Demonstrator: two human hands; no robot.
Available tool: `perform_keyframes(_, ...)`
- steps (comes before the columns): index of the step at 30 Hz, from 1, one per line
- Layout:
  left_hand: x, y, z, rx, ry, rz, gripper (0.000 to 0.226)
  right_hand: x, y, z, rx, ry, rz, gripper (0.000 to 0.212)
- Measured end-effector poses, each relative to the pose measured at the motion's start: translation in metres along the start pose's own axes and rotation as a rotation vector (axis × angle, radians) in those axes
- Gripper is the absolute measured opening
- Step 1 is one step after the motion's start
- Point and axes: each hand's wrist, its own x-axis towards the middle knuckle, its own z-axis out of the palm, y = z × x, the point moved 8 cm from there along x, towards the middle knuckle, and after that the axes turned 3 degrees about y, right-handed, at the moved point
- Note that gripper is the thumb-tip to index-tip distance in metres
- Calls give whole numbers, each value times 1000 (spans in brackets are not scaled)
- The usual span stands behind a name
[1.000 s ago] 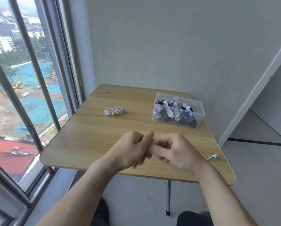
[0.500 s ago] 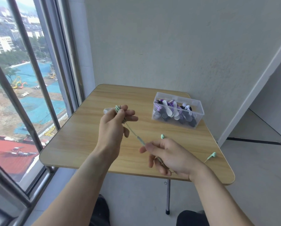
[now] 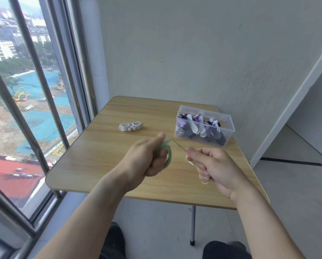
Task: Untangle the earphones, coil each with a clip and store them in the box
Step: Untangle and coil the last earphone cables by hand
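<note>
Both hands hang over the near half of the wooden table (image 3: 100,156), sharing one pale green earphone cord (image 3: 168,156). The left hand (image 3: 147,157) is curled round a few loops of it, thumb up, the loops showing at the fingers (blurred, so the count is unclear). From there a short stretch of cord runs across to the right hand (image 3: 214,165), which pinches it between thumb and fingertips; more green cord shows under that hand's curled fingers.

Farther back on the right stands the clear plastic box (image 3: 225,118), lid off, holding coiled earphones in purple, white and black. A white clip (image 3: 131,126) lies on the table to the left of the box, well apart from it — and beyond both hands. A barred window (image 3: 31,90) runs along the left.
</note>
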Motion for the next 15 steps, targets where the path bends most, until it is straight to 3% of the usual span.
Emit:
perform_keyframes(2,0,8,-1,-342,-26,18,46,-1,0,5,-61,-22,-29,33)
perform_keyframes(5,1,21,-13,-408,51,167,28,-7,-1,25,-221,-144,-82,29)
perform_keyframes(8,2,21,-29,-163,235,250,17,-19,-1,53,-295,-341,-97,27)
perform_keyframes(10,2,19,-27,73,240,262,20,-24,-2,63,-257,-408,-109,25)
perform_keyframes(12,3,14,-17,234,168,243,18,-23,-7,63,-161,-390,-116,24)
perform_keyframes(15,4,4,-18,461,203,180,29,-14,-16,49,132,-296,-106,25)
